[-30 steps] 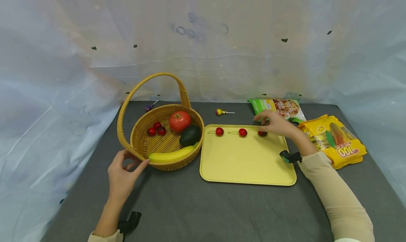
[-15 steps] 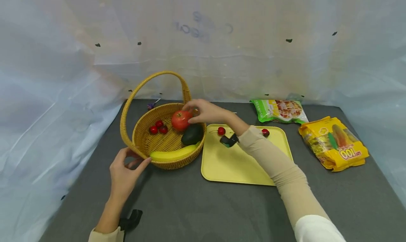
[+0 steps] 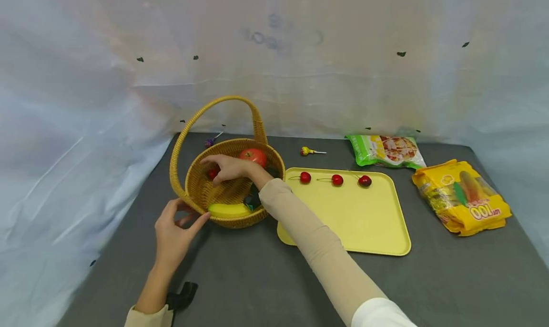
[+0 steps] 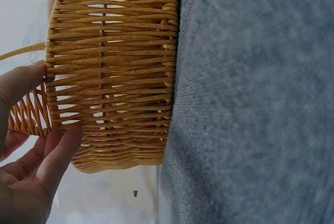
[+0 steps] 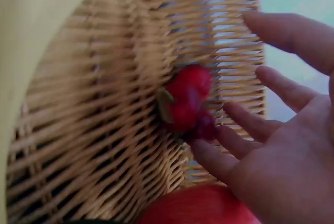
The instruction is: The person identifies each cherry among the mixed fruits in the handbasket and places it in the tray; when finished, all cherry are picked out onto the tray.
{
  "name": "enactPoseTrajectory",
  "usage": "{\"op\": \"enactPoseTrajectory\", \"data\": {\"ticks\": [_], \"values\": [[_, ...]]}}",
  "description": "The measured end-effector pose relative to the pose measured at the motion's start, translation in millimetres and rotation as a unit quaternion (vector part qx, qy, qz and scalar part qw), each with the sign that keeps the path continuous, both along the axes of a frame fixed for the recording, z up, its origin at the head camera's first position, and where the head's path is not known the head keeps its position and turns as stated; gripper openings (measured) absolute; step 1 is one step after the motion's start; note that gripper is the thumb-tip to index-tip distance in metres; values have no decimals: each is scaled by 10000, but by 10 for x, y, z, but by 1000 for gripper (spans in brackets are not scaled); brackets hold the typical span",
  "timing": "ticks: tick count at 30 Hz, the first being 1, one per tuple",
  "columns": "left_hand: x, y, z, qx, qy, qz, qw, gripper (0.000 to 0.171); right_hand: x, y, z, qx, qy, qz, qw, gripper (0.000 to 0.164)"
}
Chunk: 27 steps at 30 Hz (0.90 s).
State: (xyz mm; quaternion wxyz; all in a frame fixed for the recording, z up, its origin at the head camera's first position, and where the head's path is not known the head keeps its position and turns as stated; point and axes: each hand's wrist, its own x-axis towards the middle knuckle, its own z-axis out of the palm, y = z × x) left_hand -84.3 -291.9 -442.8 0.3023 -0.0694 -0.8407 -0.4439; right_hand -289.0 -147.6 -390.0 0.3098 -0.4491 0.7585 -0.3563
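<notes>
A woven wicker basket (image 3: 236,224) with a tall handle stands on the left of the dark table. My left hand (image 3: 173,236) pinches its near left rim, thumb on top and fingers against the weave (image 4: 112,83). Inside the basket, my right hand (image 3: 231,167) reaches over a cluster of red cherries (image 5: 188,98). Its fingers are spread and relaxed in the right wrist view, the lower fingertips right at the cherries. A red apple (image 3: 253,156) sits at the back, a banana (image 3: 227,210) along the near side. The dark green avocado (image 3: 272,170) is mostly hidden behind the right wrist.
Three stemmed cherries (image 3: 337,179) lie in a row on a yellow tray (image 3: 356,222) right of the basket. Behind are a yellow lollipop (image 3: 305,151) and a purple lollipop (image 3: 209,142). A green food bag (image 3: 386,150) and a yellow bag (image 3: 463,198) lie at the right.
My right hand has left the third cherry on the tray and moved left, past the apple, to the cherries in the basket. The left hand keeps its hold on the rim.
</notes>
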Motion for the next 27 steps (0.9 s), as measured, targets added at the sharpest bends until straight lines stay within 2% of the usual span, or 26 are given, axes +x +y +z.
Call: {"op": "enactPoseTrajectory", "data": {"ticks": [5, 10, 15, 20, 23, 27], "values": [[-28, 19, 15, -37, 60, -13, 10000, 51, -17, 21, -9, -13, 256, -151, 9996, 64], [-40, 20, 2, -69, 100, 21, 9999, 51, -5, 22, -7, 269, 296, -223, 9990, 52], [-33, 20, 4, -78, 63, 49, 9999, 50, 49, 12, -18, 664, 264, 18, 9974, 36], [-27, 16, 11, -99, 83, 60, 9999, 51, 105, 12, 2, 899, 382, 262, 9949, 28], [-20, 19, 5, -93, 154, 45, 9998, 51, 100, 47, 17, 719, 473, 462, 9952, 27], [2, 48, 32, -118, 221, 113, 9996, 53, 44, 208, 99, -151, 249, 656, 9974, 32]]}}
